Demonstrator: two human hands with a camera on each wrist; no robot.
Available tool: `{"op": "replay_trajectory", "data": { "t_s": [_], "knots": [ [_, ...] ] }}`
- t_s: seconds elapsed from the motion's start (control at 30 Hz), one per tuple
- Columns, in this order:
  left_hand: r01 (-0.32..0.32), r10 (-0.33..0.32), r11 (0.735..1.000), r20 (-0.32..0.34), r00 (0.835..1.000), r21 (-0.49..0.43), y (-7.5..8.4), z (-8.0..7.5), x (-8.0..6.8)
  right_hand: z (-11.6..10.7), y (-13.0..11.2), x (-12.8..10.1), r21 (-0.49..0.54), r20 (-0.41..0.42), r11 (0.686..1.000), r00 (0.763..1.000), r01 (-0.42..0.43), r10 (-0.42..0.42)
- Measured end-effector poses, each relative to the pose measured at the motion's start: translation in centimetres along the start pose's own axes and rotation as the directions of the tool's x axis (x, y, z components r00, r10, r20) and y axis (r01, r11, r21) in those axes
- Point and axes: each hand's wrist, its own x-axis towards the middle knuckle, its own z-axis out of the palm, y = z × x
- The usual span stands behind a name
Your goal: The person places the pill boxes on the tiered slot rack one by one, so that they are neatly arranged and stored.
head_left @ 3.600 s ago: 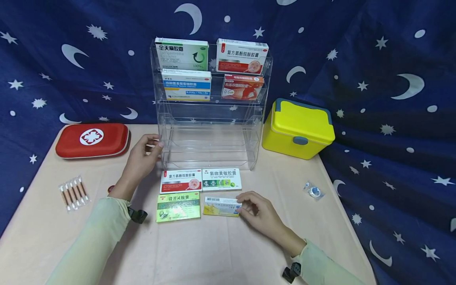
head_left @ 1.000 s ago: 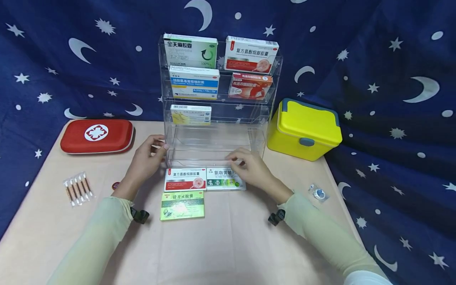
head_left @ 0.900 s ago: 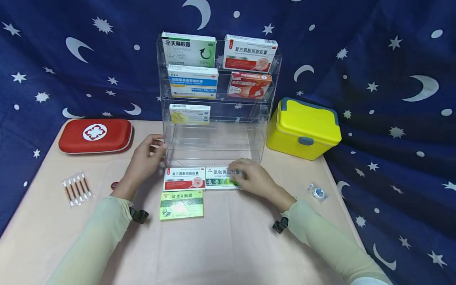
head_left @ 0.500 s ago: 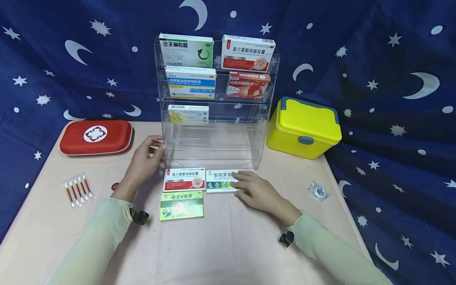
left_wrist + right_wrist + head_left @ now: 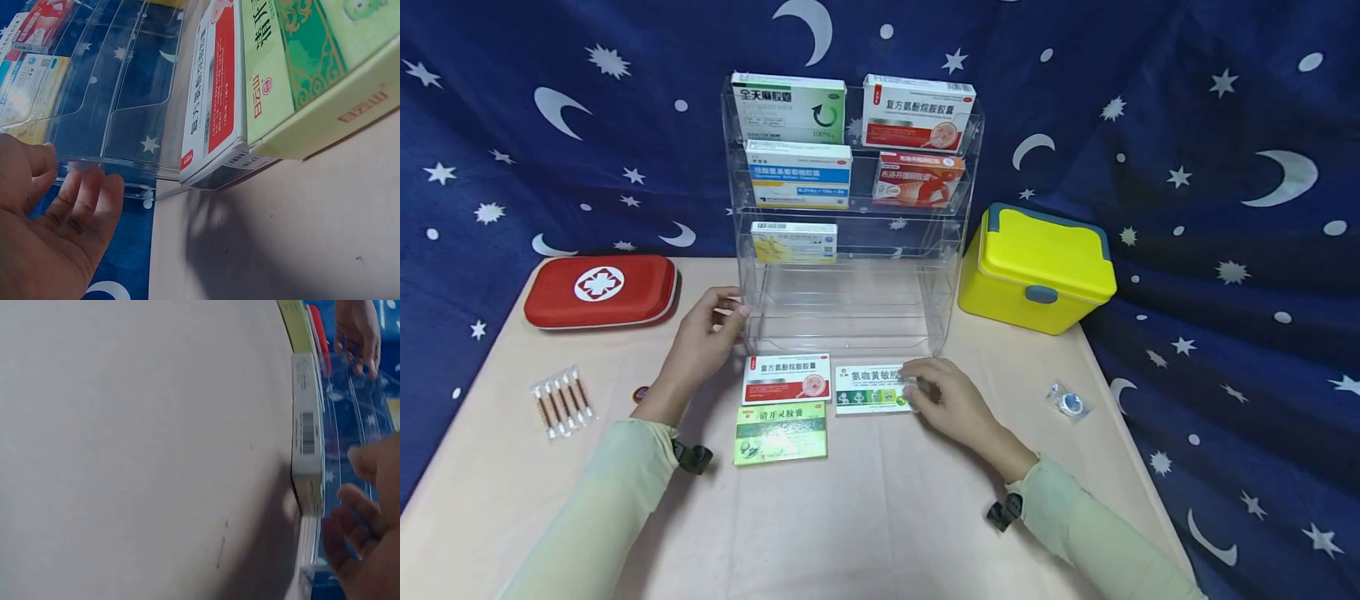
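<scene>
White box's (image 5: 307, 456) barcode, wrist-view only

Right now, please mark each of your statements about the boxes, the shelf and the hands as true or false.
1. The clear shelf holds five boxes. True.
2. The right hand touches the white-and-green box on the table. True.
3. The left hand holds the red first-aid case. False: it rests against the shelf's left edge, apart from the case.
4. The yellow bin stands left of the shelf. False: it stands to its right.
5. Three boxes lie on the table before the shelf. True.
</scene>
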Motion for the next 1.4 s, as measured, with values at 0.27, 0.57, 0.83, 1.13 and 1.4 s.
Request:
{"op": "replay_trajectory", "data": {
  "t_s": [0.27,0.57,0.83,1.13,1.4],
  "knots": [
    [0.011,-0.011,1.000,-0.005,1.000,0.023,0.0,0.2,0.0,-0.1,1.3,0.9,0.285,0.069,0.900,0.944,-0.328,0.322],
    [-0.002,0.003,1.000,-0.005,1.000,0.013,-0.2,0.3,0.0,-0.2,1.2,1.2,0.233,0.134,0.904,0.933,-0.357,0.334],
    [0.002,-0.002,1.000,-0.002,1.000,0.004,0.1,0.1,0.0,0.0,1.6,0.4,0.317,-0.019,0.902,0.949,-0.294,0.316],
    [-0.002,0.002,1.000,0.010,1.000,0.012,0.1,0.1,0.0,-0.3,1.5,-0.1,0.356,-0.105,0.911,0.960,-0.206,0.259],
    [0.008,-0.008,1.000,0.006,1.000,0.010,0.2,0.0,-0.1,0.0,0.9,-1.6,0.401,-0.114,0.910,0.980,-0.106,0.164]
  ]
}}
